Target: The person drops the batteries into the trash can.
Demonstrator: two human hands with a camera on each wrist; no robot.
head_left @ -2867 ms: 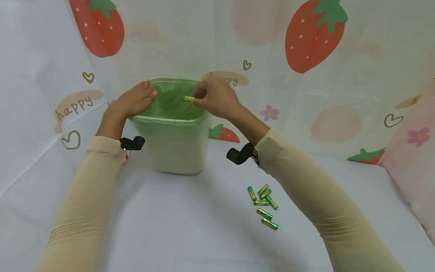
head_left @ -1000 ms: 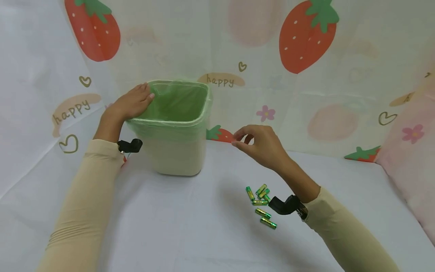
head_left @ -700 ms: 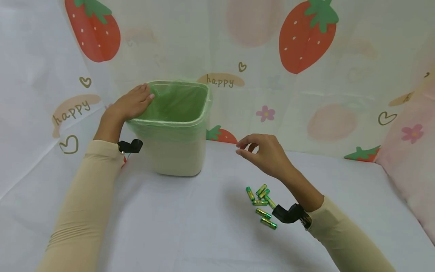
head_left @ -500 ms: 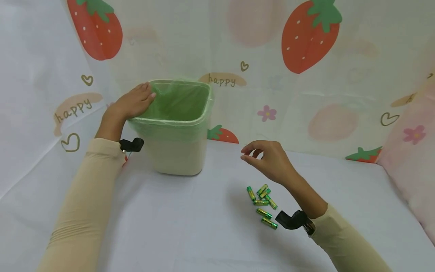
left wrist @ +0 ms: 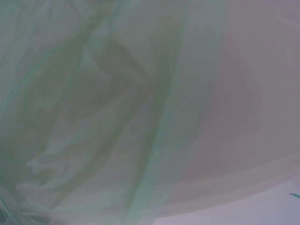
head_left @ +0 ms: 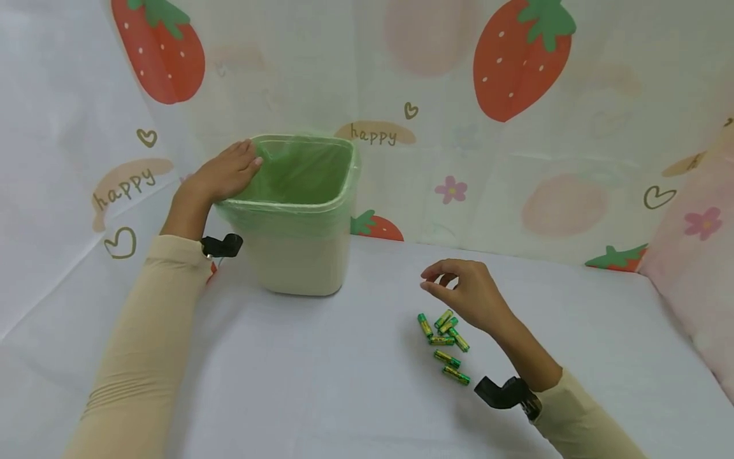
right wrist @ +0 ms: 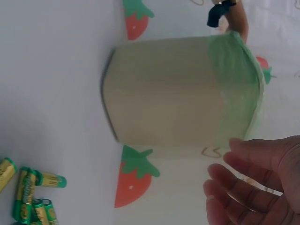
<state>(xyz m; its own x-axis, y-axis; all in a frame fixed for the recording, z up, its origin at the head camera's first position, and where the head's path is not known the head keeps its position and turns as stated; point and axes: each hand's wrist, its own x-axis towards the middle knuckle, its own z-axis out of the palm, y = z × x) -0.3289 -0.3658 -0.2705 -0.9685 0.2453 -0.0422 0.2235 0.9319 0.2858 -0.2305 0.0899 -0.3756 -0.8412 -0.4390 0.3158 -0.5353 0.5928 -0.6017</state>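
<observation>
A cream trash bin (head_left: 301, 255) stands upright at the back, lined with a green plastic bag (head_left: 304, 169) folded over its rim. My left hand (head_left: 225, 171) rests on the bin's left rim, fingers extended. Only the bag and bin wall show in the left wrist view. Several green and gold batteries (head_left: 441, 340) lie in a loose cluster on the white cloth. Just above and behind them hovers my right hand (head_left: 467, 290), its fingers loosely bent with nothing between them. In the right wrist view, thumb and fingertips (right wrist: 236, 145) stand apart.
A white cloth (head_left: 321, 382) covers the table. Behind the bin hangs a backdrop (head_left: 447, 153) printed with strawberries and hearts, and a pink-patterned cloth (head_left: 699, 280) slopes at the right. Black cameras are strapped to both wrists.
Earlier my right hand held a battery over the bin; that battery is out of sight now. The emptied hand has moved right and down toward the cluster. My left hand has stayed put.
</observation>
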